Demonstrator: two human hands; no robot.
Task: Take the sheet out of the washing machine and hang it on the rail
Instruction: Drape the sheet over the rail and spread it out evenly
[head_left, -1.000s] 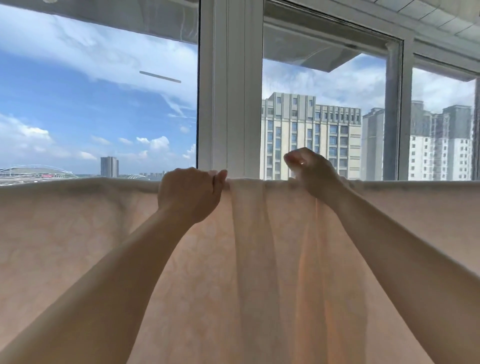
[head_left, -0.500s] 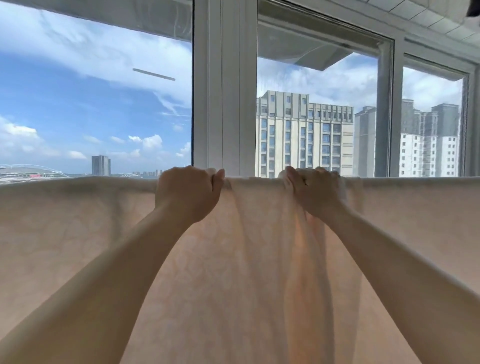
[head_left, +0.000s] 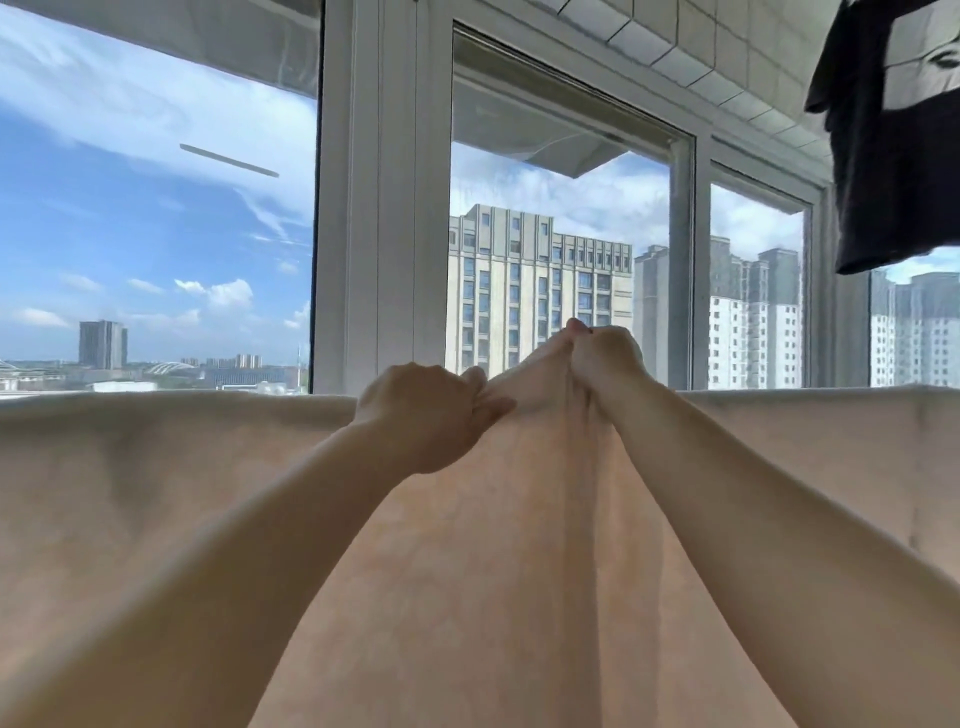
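Sheet (head_left: 156, 493): pale peach, draped across the whole width, top edge running level below the window; middle bunched into a raised peak between the two hands.
Left hand (head_left: 421, 415): fingers curled, pinching a fold of cloth at the left foot of the peak.
Right hand (head_left: 605, 358): fingers clamped on the gathered fabric, lifted above the sheet's top line, just beside the left hand.
Rail: hidden under the cloth, not made out.
Window frame (head_left: 379, 208): white uprights directly behind the hands.
Dark garment (head_left: 893, 130): hanging at upper right, well apart from the hands.
Beyond the glass: beige tower block (head_left: 535, 291), white high-rises, blue sky with cloud.
In the way: both forearms covering much of the sheet's lower half.
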